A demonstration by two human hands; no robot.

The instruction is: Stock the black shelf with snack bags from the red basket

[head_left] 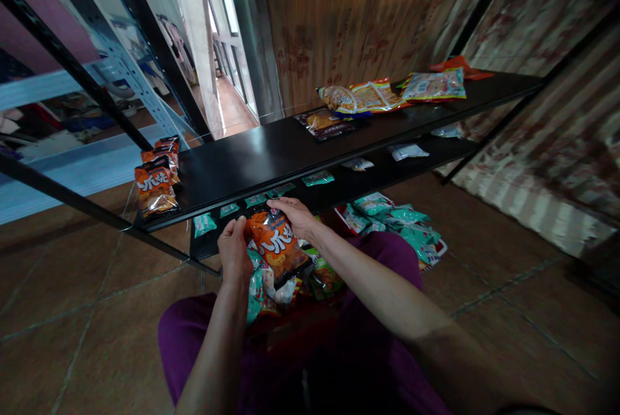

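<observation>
An orange snack bag [277, 244] with black edges and white lettering hangs upright between my two hands. My left hand [235, 250] pinches its upper left corner. At its upper right corner, my right hand [296, 216] grips the edge. Just beneath the bag, several other snack packs lie heaped between my knees: green-white packs [259, 286] on the left and a bright green pack [323, 273] on the right. What holds this heap is mostly hidden in shadow. Similar orange bags [155, 182] stand at the left end of the black shelf [232, 160].
Yellow noodle-like packs [372, 97], a dark flat pack [323, 123] and an orange pack [462, 68] lie along the upper shelf. Small packets [318, 178] line the lower shelf. A tray of green packs [397, 221] sits on the floor to the right. Black shelf posts [159, 47] rise at left.
</observation>
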